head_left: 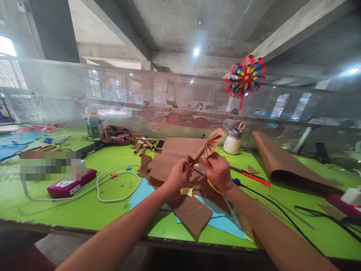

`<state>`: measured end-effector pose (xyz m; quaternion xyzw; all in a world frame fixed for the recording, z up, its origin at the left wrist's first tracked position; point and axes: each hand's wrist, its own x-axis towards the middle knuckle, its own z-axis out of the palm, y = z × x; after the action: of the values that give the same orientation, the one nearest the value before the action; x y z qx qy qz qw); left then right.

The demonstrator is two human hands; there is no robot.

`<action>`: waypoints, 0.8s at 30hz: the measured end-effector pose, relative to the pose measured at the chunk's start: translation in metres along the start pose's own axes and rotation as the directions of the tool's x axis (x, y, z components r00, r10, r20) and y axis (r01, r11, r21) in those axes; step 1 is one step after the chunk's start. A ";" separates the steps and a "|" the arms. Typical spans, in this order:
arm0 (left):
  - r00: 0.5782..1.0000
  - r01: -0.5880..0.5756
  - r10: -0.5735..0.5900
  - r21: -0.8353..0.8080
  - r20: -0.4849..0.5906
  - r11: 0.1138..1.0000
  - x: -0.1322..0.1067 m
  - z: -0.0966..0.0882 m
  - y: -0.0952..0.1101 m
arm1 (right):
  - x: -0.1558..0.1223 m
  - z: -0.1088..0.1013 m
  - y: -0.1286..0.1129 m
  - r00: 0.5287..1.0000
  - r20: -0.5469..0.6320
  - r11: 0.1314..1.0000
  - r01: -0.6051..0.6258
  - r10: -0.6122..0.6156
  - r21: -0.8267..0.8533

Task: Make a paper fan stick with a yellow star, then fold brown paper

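Observation:
My left hand (177,176) is closed around the lower end of a brown paper craft piece: a rolled tube (199,153) with a pleated paper fan (213,143) at its upper end. My right hand (218,172) is pinched at the right side of the same piece, against its folded paper; the fingertips are partly hidden. A thin tan string (196,210) hangs below the hands. Under them lie brown paper sheets (190,216), light blue paper (225,226) and a small yellow scrap (186,192). Scissors, with a yellow handle (213,187) showing, lie partly behind my right hand.
A red cutter (256,178), a rolled brown sheet (278,162) and a white jar (232,143) lie or stand to the right. Leftward are small paper rolls (143,146), a white cable (118,172) and a power strip (72,183). A perforated screen (158,98) borders the green table.

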<state>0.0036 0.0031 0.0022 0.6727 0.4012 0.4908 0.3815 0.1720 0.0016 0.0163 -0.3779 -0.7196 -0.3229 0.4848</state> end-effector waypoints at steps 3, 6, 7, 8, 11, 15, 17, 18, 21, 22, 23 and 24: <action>0.998 0.032 -0.030 -0.045 0.049 0.998 -0.001 0.002 -0.002 | -0.003 0.004 0.003 0.993 0.044 0.985 0.116 -0.111 -0.128; 0.998 0.033 -0.032 -0.022 0.051 0.999 0.000 0.003 -0.007 | -0.004 0.004 0.004 0.991 0.066 0.980 0.129 -0.120 -0.153; 0.999 0.028 -0.028 -0.014 0.046 0.999 0.000 0.003 -0.009 | -0.004 0.004 0.004 0.991 0.066 0.981 0.127 -0.118 -0.148; 0.999 0.026 -0.026 -0.005 0.042 1.000 0.001 0.003 -0.010 | -0.004 0.003 0.003 0.991 0.064 0.982 0.129 -0.121 -0.138; 0.999 0.028 -0.030 0.049 0.021 0.998 0.001 0.002 -0.011 | -0.004 0.001 0.003 0.991 0.056 0.987 0.126 -0.121 -0.099; 1.000 0.022 -0.018 0.170 -0.025 0.985 0.000 0.002 -0.008 | -0.006 0.000 0.003 0.997 0.039 0.997 0.062 -0.061 -0.047; 0.999 -0.001 0.010 0.210 -0.042 0.978 0.000 0.001 -0.007 | -0.006 0.000 0.002 0.999 0.032 1.000 0.022 -0.022 -0.011; 0.998 -0.016 0.027 0.225 -0.050 0.974 0.001 0.001 -0.006 | -0.007 0.001 0.002 1.000 0.026 1.000 -0.003 0.003 0.011; 0.995 -0.033 0.059 0.285 -0.084 0.958 0.003 -0.001 -0.006 | -0.005 -0.001 0.001 0.997 0.003 0.992 -0.083 0.083 0.096; 0.993 -0.026 0.059 0.311 -0.098 0.950 0.004 -0.003 -0.007 | -0.004 -0.002 0.000 0.994 0.002 0.986 -0.106 0.107 0.127; 0.992 -0.015 0.055 0.338 -0.110 0.941 0.005 -0.004 -0.007 | -0.003 -0.003 -0.001 0.992 0.004 0.980 -0.127 0.128 0.155; 0.991 -0.002 0.049 0.362 -0.122 0.932 0.006 -0.005 -0.008 | -0.002 -0.004 -0.001 0.990 0.008 0.974 -0.143 0.144 0.178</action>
<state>-0.0012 0.0121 -0.0023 0.7035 0.4995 0.4560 0.2182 0.1734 -0.0031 0.0153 -0.3834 -0.7153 -0.2223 0.5403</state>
